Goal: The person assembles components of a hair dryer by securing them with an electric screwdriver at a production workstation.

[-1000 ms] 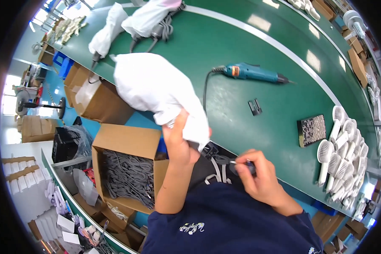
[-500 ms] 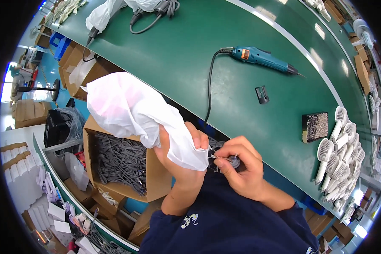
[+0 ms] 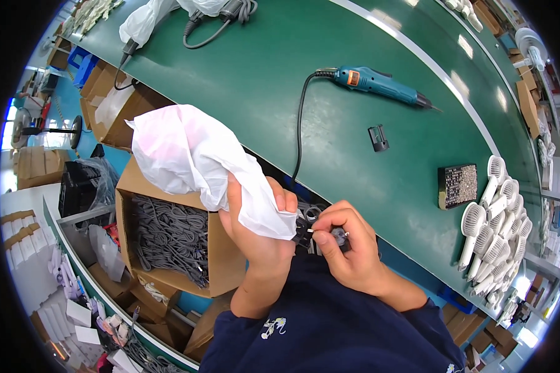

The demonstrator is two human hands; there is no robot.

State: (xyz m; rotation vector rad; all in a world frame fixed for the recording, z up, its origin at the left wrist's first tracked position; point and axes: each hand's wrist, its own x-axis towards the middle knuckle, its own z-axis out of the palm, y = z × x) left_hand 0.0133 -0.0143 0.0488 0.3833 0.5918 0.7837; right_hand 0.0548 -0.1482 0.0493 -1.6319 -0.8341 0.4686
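My left hand [image 3: 261, 239] is wrapped round a long thing in a thin white bag [image 3: 180, 149], tilted with its bulky end up to the left. A pinkish tint shows through the bag; what lies inside is hidden. At the bag's lower end a small dark part [image 3: 302, 231] sticks out. Close beside it, my right hand [image 3: 354, 255] is closed, thumb and forefinger pinching a thin wire end against that part. A grey cord piece [image 3: 339, 235] sits at the right fingers. More grey cord lies just behind the hands.
On the green table [image 3: 242, 93] lie a teal electric screwdriver [image 3: 386, 87], a small dark plastic part [image 3: 378, 138], a black box of screws [image 3: 459, 186] and a pile of white brushes [image 3: 494, 233]. An open cardboard box [image 3: 227, 261] of grey cords stands left of me.
The view has shifted slightly. The dark part at the bag's end shows more plainly now. My right fingers stay pinched beside it, slightly turned.
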